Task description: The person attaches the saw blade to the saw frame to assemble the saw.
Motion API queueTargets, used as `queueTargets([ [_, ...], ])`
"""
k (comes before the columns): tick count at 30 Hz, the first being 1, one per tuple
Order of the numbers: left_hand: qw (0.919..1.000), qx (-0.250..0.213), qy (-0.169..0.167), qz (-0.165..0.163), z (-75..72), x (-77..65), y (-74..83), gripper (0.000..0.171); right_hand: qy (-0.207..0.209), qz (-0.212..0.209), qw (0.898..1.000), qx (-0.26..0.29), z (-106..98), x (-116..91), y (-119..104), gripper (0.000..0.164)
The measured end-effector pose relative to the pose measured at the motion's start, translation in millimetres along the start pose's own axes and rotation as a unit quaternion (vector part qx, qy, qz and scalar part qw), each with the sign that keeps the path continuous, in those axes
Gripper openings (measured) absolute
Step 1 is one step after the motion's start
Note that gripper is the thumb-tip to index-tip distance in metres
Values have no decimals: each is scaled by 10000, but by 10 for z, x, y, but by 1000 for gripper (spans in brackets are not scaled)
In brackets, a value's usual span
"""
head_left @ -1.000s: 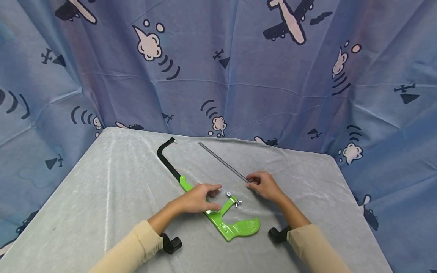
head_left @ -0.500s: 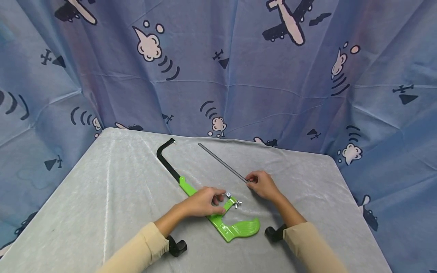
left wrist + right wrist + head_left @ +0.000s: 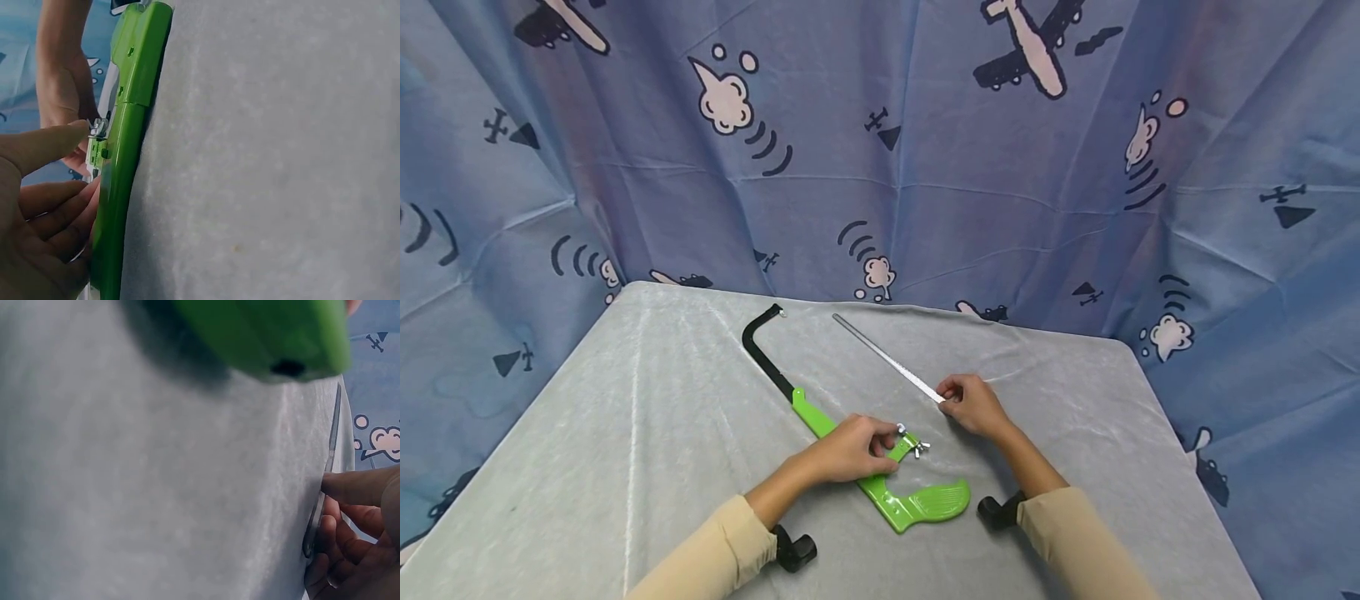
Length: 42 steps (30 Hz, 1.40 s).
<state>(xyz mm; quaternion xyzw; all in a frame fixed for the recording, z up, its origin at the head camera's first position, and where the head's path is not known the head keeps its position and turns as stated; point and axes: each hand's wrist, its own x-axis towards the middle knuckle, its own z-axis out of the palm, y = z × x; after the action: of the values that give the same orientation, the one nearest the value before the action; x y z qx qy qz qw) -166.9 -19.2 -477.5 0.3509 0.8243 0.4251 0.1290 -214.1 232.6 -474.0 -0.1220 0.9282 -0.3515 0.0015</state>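
Observation:
A green hacksaw frame (image 3: 891,500) with a black front bow (image 3: 765,360) lies slantwise on the cloth, its handle toward the lower right. My left hand (image 3: 850,448) grips the short green arm that bears the pin and wing nut (image 3: 921,448). In the left wrist view, my left fingers (image 3: 62,209) touch the green frame, and one digit reaches to the metal fitting. A thin hacksaw blade (image 3: 887,358) lies beyond the frame, its upper side bright. My right hand (image 3: 973,406) pinches the blade's near end between thumb and fingers. Part of that end is hidden.
Pale grey velvety cloth (image 3: 587,467) covers the table. A blue curtain (image 3: 820,200) with printed planes hangs behind its far edge. Black camera mounts (image 3: 795,550) sit at both wrists, close to the cloth.
My left hand has moved right along the hacksaw frame to the arm with the wing nut, its fingers closing. The blade has turned slightly, now catching light. My right hand keeps hold of it.

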Motion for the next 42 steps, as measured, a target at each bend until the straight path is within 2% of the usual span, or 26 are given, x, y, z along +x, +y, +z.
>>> queueTargets([
  [5,10000,-51,61,21,9,-11,-2,39,-23,69,10000,18,3,2,-6,12],
  [9,10000,37,37,7,33,-2,-1,42,-53,35,10000,68,0,6,-2,14],
  [20,9992,386,54,18,86,-1,-5,35,-212,-252,9994,38,-26,2,-9,16],
  [28,9986,515,1,-155,91,13,32,36,-668,-240,9974,73,-64,3,-74,17],
  [31,9981,558,6,-264,93,19,45,35,-936,-102,9952,256,-73,7,-109,17],
  [35,9973,585,24,-438,94,25,60,35,-1190,311,9897,727,-74,16,-142,19],
  [42,9977,463,-10,-496,92,24,28,39,-1492,1022,9724,1475,-82,39,-191,29],
])
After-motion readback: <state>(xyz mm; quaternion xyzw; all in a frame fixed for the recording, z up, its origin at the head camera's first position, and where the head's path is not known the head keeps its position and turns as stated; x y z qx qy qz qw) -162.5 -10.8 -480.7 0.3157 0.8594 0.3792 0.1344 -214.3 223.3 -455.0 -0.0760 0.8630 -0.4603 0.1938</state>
